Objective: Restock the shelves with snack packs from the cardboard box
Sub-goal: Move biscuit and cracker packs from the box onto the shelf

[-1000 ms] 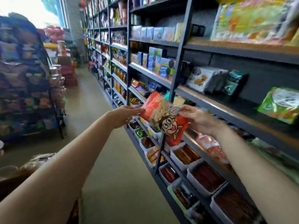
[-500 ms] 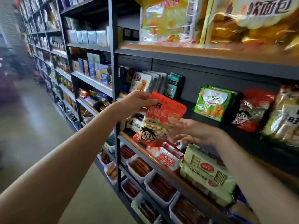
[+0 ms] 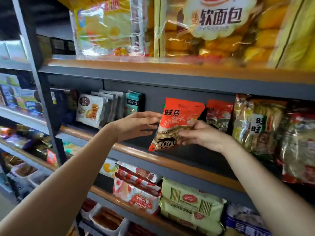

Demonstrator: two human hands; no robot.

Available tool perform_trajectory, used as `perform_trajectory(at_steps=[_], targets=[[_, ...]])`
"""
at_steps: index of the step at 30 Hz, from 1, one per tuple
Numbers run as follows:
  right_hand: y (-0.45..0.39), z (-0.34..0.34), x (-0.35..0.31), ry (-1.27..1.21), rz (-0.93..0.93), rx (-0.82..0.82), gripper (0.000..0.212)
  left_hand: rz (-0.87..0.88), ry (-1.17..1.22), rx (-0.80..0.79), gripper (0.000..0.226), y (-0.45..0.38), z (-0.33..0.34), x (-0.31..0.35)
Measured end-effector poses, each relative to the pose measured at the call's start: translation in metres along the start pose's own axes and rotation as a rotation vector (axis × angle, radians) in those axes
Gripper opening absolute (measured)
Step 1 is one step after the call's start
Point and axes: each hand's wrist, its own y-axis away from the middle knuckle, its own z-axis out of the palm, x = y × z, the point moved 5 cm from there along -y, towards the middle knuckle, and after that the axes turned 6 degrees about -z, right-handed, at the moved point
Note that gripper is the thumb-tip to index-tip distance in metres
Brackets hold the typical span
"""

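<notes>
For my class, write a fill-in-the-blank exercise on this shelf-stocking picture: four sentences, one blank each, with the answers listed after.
1. The right hand pinches a snack pack whose main colour is ____.
2. The left hand touches the pack's ____ edge with straight fingers.
3. The pack's bottom corner is at the ____ shelf's wooden lip.
4. A cartoon ____ is printed near the bottom of the pack.

Answers: red; left; middle; face
</notes>
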Motion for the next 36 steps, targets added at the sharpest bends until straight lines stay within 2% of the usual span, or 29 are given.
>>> perform_trajectory(at_steps=[4,6,9,13,15,18,21,26,30,32,36], targets=[[-0.001,-0.034,0.004,0.062,0.027,0.153,0.032,-0.04,0.017,-0.068,0.018,-0.055,0.013,-0.003],[0.005,-0.056,0.016,0.036,0.077,0.299,0.025,-0.073,-0.015,-0.127,0.019,-0.08,0.027,-0.008],[0.014,-0.085,0.032,-0.007,0.129,0.554,0.028,-0.124,-0.116,-0.165,0.019,-0.118,0.05,-0.018],[0.01,-0.106,0.048,-0.044,0.152,0.804,0.03,-0.174,-0.045,-0.096,0.015,-0.163,0.085,-0.03],[0.005,-0.114,0.056,-0.013,0.179,0.847,0.034,-0.174,-0.072,-0.066,0.019,-0.178,0.096,-0.037],[0.0,-0.124,0.06,0.01,0.193,0.878,0.026,-0.147,-0.07,-0.017,0.04,-0.192,0.102,-0.042],[-0.005,-0.133,0.066,0.041,0.224,0.888,0.023,-0.136,-0.108,0.033,0.044,-0.198,0.101,-0.047],[-0.012,-0.133,0.069,0.396,0.326,0.913,0.032,-0.14,-0.219,0.023,0.049,-0.199,0.1,-0.049],[-0.011,-0.124,0.058,0.594,0.317,0.904,0.038,-0.181,-0.295,0.032,0.04,-0.195,0.102,-0.049],[-0.009,-0.118,0.048,0.655,0.251,0.9,0.045,-0.199,-0.324,0.062,0.012,-0.188,0.103,-0.044],[0.003,-0.105,0.02,0.73,0.072,0.916,0.051,-0.136,-0.348,0.305,0.014,-0.174,0.096,-0.028]])
